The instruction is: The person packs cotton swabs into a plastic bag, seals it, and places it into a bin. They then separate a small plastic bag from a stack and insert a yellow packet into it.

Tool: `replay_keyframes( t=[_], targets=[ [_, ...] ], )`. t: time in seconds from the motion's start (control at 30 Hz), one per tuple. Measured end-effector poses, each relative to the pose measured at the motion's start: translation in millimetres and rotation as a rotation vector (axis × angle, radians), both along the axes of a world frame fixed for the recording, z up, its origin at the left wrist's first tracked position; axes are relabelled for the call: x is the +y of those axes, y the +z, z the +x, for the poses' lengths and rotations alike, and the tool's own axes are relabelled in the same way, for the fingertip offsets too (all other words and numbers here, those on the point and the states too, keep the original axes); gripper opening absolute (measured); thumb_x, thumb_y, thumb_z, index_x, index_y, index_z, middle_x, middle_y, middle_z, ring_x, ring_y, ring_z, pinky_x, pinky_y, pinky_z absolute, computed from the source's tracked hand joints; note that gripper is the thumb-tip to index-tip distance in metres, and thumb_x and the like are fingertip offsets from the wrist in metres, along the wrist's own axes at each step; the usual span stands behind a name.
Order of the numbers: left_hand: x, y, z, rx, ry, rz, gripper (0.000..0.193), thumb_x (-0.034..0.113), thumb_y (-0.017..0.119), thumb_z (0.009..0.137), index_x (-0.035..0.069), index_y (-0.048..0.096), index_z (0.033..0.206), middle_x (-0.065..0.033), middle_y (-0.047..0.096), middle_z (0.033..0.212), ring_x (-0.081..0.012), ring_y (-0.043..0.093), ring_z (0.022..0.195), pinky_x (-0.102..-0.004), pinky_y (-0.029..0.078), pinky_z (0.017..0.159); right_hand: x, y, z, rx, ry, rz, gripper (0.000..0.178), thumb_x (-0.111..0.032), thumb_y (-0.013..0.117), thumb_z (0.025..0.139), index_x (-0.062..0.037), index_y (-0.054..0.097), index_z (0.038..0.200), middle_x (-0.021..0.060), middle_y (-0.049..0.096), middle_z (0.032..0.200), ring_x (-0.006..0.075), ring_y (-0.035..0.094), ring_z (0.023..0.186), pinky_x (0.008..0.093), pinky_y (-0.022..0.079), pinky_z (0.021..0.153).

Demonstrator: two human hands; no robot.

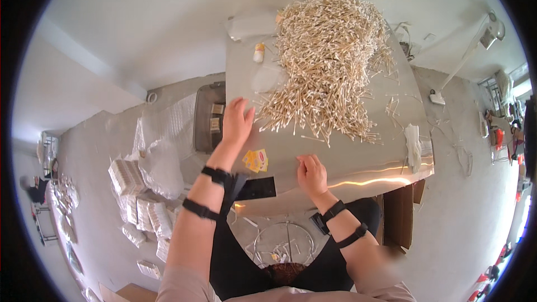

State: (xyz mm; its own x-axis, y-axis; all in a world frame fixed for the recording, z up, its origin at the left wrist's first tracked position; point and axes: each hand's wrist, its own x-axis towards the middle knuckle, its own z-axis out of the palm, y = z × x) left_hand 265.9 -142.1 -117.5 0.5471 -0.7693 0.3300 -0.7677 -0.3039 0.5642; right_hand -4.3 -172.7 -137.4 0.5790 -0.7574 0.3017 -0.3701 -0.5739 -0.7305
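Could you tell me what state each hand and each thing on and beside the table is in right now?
left hand: open, fingers spread, reaching at the near edge of the pile.
right hand: loosely curled, resting on the metal table, holding nothing I can see.
pile of cotton swabs: loose, heaped, strays scattered around it.
yellow packets: lying flat between the hands.
grey bin: open, beside the table.

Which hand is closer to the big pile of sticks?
The left hand: its fingers reach the edge of the stick pile, while the right hand rests nearer the table's front edge.
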Motion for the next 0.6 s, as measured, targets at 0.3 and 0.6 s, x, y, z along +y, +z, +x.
replay_keyframes(
  t=[0.3,0.6],
  targets=[
    [-112,16,60,0.022,0.198,0.656,0.078,0.049,0.078,0.066,-0.004,0.053,0.117,-0.0214,0.052,0.126,-0.0312,0.048,0.12,-0.0381,0.04,0.101,-1,8,-2,-0.051,0.047,0.079,0.02,0.004,0.056,0.074,-0.0056,0.061,0.092,0.0112,0.06,0.08,0.0306,0.06,0.068,0.039,0.05,0.059],
    [-127,10,83,0.254,0.134,0.706,0.062,0.044,0.081,0.064,-0.001,0.06,0.101,-0.0154,0.067,0.094,-0.0296,0.066,0.081,-0.0367,0.053,0.075,4,19,10,-0.074,0.139,0.353,0.012,0.002,0.058,0.08,-0.0034,0.063,0.09,0.0101,0.061,0.078,0.0235,0.062,0.067,0.0317,0.049,0.058]
  ],
)
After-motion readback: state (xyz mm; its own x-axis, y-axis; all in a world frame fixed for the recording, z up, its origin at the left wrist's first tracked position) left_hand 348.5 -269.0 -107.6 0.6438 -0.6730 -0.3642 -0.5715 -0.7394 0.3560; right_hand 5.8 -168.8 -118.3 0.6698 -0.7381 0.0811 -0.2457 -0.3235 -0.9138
